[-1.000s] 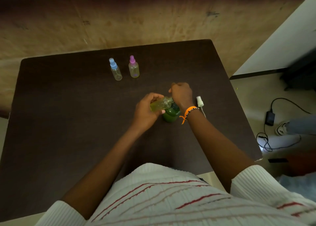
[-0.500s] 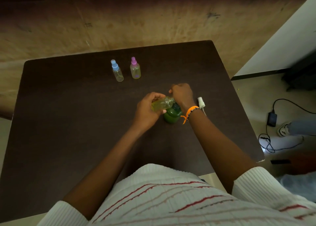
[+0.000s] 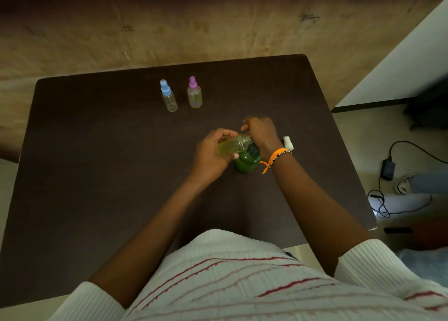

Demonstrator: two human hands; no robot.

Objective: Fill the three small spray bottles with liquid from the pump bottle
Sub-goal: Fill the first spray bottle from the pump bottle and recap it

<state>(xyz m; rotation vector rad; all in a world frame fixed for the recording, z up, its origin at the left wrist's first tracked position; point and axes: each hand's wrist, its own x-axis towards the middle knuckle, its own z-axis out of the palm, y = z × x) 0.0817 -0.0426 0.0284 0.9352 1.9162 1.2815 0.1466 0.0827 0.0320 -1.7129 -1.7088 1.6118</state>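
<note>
Dark table (image 3: 97,175) | left hand (image 3: 211,155) grips uncapped bottle (image 3: 232,146) sideways, mouth rightward | right hand (image 3: 261,131) curled over pump bottle (image 3: 246,163)

No legible text anywhere.

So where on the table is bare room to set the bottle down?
Bare: the table's left half, and the strip between the blue-capped bottle, the pink-capped bottle and the hands. Crowded: around the green pump bottle and white cap.

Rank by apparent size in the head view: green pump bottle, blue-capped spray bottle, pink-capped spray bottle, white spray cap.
1. green pump bottle, partly hidden by hands
2. blue-capped spray bottle and pink-capped spray bottle: look alike, not ranked
3. white spray cap
</note>
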